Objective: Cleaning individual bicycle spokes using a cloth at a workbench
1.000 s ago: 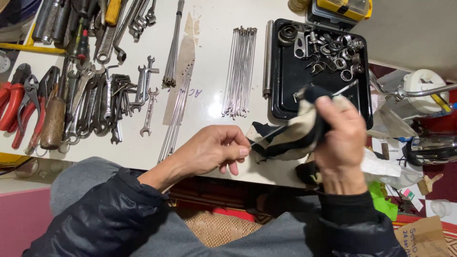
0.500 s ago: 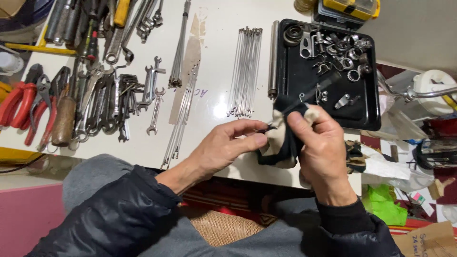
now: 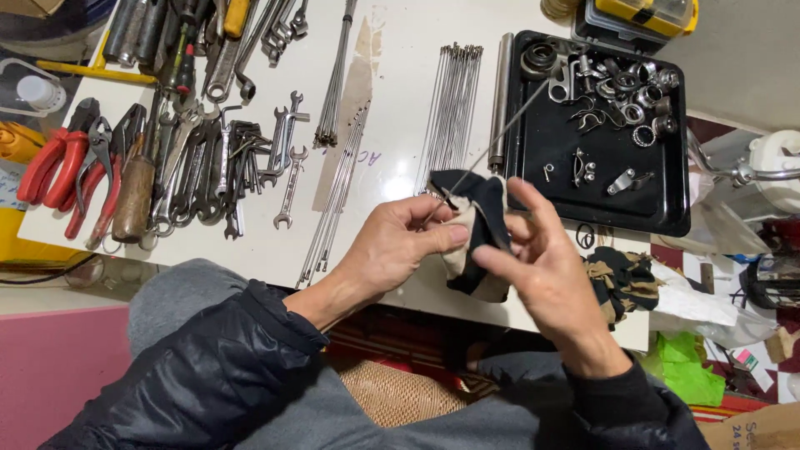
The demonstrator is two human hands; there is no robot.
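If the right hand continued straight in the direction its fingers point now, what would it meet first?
The right hand points up-left, so it would likely meet the cloth it already grips, then the left hand; depth is unclear.

The rag (image 3: 473,237) hides the lower end of the thin rod (image 3: 508,125) and the right hand's (image 3: 546,275) palm. The top edge cuts off the tools (image 3: 208,42) and the yellow case (image 3: 642,12). Small parts in the black tray (image 3: 533,179) are too small to identify.

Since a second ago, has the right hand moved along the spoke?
Yes. The right hand with the rag slid down the spoke away from the black tray, and now meets the left hand at the table edge.
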